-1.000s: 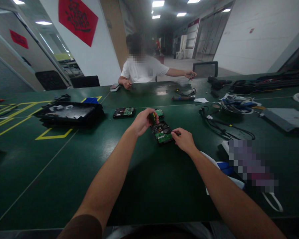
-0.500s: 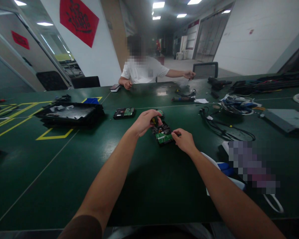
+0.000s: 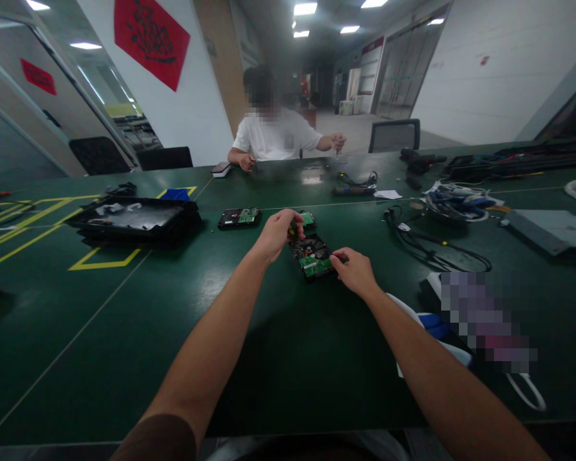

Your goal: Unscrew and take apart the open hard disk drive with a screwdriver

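At mid-frame on the green tabletop (image 3: pixel 125 307), grips a screwdriver (image 3: pixel 294 226) in the left hand (image 3: pixel 277 232), fingers curled tight round its handle over the far end of the hard drive (image 3: pixel 313 255). Steadies that drive with the right hand (image 3: pixel 354 270), thumb and forefinger pinching its right edge. Has rolled the left wrist back since half a second ago without shifting place, so probably another turn on one screw. Leaves a second drive (image 3: pixel 239 217) untouched farther left.

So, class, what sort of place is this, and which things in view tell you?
Probably an electronics repair workshop: hard drives lie circuit-board-up on a long green worktable, the left hand grips a small tool over one, and cables lie nearby.
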`<state>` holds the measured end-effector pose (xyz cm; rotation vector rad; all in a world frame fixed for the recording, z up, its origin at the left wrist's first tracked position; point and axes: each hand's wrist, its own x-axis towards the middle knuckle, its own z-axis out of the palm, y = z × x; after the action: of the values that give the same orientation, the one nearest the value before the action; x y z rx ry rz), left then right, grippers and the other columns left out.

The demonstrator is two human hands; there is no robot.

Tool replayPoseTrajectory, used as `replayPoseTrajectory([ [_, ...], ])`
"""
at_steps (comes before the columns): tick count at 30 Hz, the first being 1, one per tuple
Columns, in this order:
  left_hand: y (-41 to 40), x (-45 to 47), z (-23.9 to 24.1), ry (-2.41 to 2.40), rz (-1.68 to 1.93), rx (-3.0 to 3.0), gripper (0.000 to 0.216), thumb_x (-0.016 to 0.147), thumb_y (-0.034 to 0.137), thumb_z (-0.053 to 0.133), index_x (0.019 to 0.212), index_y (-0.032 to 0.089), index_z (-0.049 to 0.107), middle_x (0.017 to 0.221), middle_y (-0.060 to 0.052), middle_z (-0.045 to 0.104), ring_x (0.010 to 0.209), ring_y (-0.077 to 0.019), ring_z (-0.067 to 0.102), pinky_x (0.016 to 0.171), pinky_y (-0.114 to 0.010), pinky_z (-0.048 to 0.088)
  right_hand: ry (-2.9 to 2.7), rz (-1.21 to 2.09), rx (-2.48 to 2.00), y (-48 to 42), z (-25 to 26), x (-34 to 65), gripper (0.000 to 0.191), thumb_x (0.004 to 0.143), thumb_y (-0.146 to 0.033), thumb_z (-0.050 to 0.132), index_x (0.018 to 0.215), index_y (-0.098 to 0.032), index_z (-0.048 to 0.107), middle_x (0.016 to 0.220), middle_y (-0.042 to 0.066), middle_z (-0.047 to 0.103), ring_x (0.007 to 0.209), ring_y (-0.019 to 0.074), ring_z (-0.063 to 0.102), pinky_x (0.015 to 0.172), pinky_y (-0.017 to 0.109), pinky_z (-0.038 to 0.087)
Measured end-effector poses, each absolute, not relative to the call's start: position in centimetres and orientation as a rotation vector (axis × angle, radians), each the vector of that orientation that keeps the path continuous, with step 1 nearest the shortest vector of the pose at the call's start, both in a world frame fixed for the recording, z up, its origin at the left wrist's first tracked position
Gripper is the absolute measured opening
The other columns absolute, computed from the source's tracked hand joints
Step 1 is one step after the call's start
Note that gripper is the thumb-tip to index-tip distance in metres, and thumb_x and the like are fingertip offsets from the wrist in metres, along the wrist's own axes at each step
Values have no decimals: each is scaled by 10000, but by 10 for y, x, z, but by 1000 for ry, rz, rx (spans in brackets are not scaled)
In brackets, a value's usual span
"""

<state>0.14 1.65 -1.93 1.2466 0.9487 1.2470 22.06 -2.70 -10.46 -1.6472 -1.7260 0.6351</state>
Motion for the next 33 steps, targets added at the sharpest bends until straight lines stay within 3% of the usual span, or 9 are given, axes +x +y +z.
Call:
replayPoseTrajectory([
  [12, 12, -3, -9, 1190, 1213, 1461, 413, 840, 576, 691, 747, 174, 671, 778, -47, 664, 694, -178, 610, 616, -292, 510, -1716, 641, -1638, -26, -106, 221, 240, 941, -383, 609, 1051, -205, 727, 1042, 54, 754, 662, 126, 689, 662, 251, 525],
  [23, 2, 4, -1, 1110, 1150, 1460, 251, 873, 414, 627, 848, 170, 679, 785, -88, 742, 768, -225, 701, 708, -331, 519, -1731, 643, -1648, -26, -106, 221, 250, 948, -387, 596, 1070, -206, 719, 1057, 57, 753, 632, 121, 686, 660, 256, 526],
  [33, 7, 13, -15, 812, 1236, 1167, 268, 810, 417, 620, 876, 162, 668, 793, -78, 748, 761, -217, 721, 781, -351, 544, -1745, 630, -1634, -26, -105, 221, 226, 949, -377, 599, 1044, -206, 712, 1054, 55, 753, 622, 120, 685, 664, 261, 528],
])
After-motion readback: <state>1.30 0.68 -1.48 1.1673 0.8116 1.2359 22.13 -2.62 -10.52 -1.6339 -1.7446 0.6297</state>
